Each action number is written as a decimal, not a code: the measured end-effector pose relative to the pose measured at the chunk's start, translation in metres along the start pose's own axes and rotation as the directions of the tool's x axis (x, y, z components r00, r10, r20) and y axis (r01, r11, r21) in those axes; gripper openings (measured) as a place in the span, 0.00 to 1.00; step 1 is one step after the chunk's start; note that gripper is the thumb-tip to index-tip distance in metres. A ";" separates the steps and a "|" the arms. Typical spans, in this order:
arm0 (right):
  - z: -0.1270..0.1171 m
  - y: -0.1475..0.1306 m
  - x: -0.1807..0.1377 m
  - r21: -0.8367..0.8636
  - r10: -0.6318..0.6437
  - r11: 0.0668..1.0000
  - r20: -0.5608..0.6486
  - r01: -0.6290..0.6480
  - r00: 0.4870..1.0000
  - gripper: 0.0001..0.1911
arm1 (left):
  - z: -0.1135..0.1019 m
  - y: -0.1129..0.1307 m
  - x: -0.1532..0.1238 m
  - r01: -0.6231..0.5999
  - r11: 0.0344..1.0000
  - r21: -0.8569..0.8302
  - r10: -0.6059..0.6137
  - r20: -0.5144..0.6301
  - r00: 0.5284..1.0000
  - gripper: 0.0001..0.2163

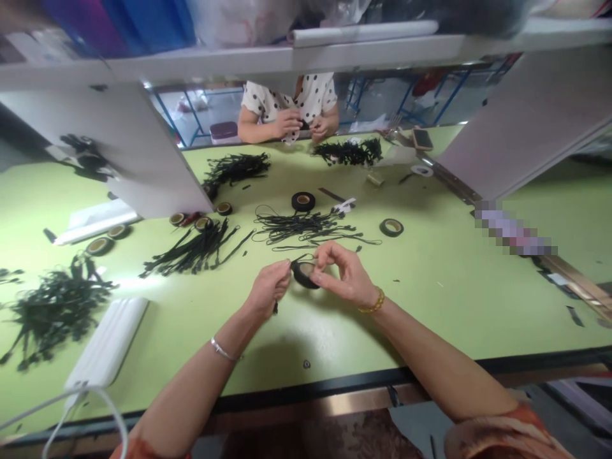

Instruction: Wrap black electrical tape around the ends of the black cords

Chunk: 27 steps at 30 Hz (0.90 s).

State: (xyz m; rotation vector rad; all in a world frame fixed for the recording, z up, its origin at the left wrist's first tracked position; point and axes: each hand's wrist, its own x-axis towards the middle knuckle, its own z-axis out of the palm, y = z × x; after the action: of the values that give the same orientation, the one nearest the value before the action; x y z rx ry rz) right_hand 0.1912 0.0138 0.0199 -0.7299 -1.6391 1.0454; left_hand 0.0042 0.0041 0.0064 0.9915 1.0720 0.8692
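Observation:
My right hand (345,273) is closed round a black roll of tape (306,274), held just above the green table (430,287). My left hand (270,288) pinches a thin black cord (276,307) next to the roll, and its end hangs below the fingers. A loose heap of black cords (306,227) lies just beyond both hands.
A bundle of black cords (196,248) lies left of centre, another pile (52,309) at far left. Tape rolls (303,201) (391,227) sit on the table. A white power strip (108,344) lies at the near left. A person across the table works with both hands (301,124).

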 end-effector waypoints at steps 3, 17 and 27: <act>0.003 0.002 0.001 -0.039 0.018 0.999 -0.005 -0.018 1.000 0.12 | -0.004 0.002 -0.002 -0.134 0.983 0.126 0.141 -0.049 0.989 0.22; 0.000 0.005 0.009 0.060 0.576 0.811 0.093 -0.582 0.812 0.23 | -0.002 -0.008 -0.009 -0.355 0.018 0.935 0.348 0.327 0.879 0.19; 0.012 0.000 0.005 0.451 0.512 0.791 -0.119 -0.413 0.851 0.28 | 0.010 -0.012 -0.009 -0.303 0.049 0.952 0.156 0.292 0.944 0.19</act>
State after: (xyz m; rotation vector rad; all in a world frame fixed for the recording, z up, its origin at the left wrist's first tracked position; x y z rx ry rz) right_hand 0.1787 0.0145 0.0209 -0.9545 -0.9934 1.5357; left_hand 0.0131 -0.0100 -0.0008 2.4615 1.4219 0.1164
